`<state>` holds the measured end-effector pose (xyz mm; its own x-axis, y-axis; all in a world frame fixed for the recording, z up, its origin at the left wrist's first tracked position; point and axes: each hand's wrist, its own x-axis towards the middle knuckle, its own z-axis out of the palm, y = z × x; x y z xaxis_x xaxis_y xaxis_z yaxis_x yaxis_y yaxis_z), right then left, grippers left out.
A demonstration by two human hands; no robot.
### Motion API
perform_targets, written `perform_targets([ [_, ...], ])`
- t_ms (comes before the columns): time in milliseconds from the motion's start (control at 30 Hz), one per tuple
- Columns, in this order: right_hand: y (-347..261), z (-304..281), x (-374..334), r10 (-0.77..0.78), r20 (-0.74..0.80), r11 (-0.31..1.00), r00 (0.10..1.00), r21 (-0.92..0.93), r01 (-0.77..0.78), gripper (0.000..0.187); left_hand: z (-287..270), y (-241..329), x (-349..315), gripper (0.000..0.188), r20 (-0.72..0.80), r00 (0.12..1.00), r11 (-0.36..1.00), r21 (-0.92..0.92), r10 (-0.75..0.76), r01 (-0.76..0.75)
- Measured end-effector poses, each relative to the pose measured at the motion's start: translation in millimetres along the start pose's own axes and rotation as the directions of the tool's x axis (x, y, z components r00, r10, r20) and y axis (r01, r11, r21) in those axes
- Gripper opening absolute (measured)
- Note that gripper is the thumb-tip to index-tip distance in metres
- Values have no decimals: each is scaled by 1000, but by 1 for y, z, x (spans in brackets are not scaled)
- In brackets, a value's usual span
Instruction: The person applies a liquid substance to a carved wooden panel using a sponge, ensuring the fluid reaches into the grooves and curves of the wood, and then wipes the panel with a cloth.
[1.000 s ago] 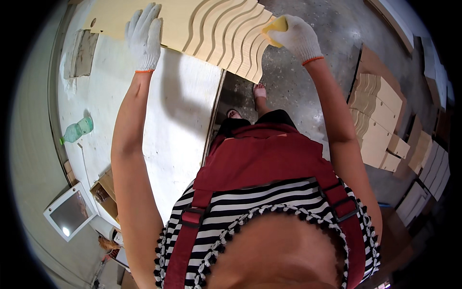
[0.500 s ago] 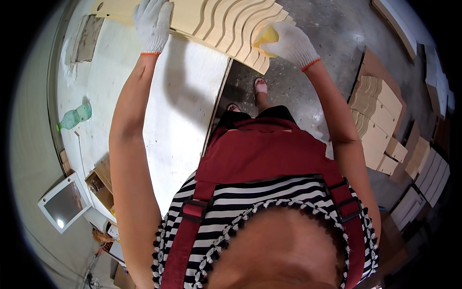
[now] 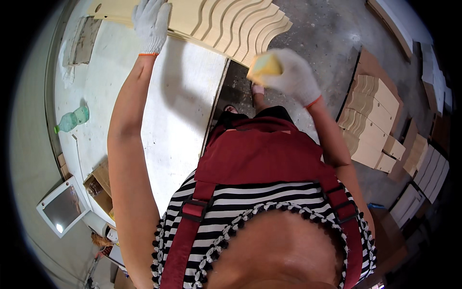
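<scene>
The left hand lies flat, fingers extended, on overlapping wavy-edged boards — the right hand, fingers curled, grips a yellow block near their edge

To my left, a green plastic bottle was on the white tabletop, with an open brown box and a white-framed dark pane nearby; to my right, a brown sheet lay on the grey floor.

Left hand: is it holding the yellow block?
No, the right hand holds the yellow block; the left hand rests on the pale panels.
</scene>
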<state>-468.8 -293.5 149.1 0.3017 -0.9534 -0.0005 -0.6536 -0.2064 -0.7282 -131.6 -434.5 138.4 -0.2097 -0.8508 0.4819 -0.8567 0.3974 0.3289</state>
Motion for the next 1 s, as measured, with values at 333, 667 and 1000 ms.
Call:
perform_targets([
  [333,26,8,43,-210,-131,938,969,-308,161,42,22,-23,9,38,-137,974,979,-71,181,-192],
  [667,49,-7,80,-34,-217,905,976,-421,-62,41,22,-28,7,38,-124,976,983,5,182,-182],
  [1000,114,-64,114,19,-330,898,944,-409,-162,38,26,-28,11,35,-186,962,977,-31,201,-211],
])
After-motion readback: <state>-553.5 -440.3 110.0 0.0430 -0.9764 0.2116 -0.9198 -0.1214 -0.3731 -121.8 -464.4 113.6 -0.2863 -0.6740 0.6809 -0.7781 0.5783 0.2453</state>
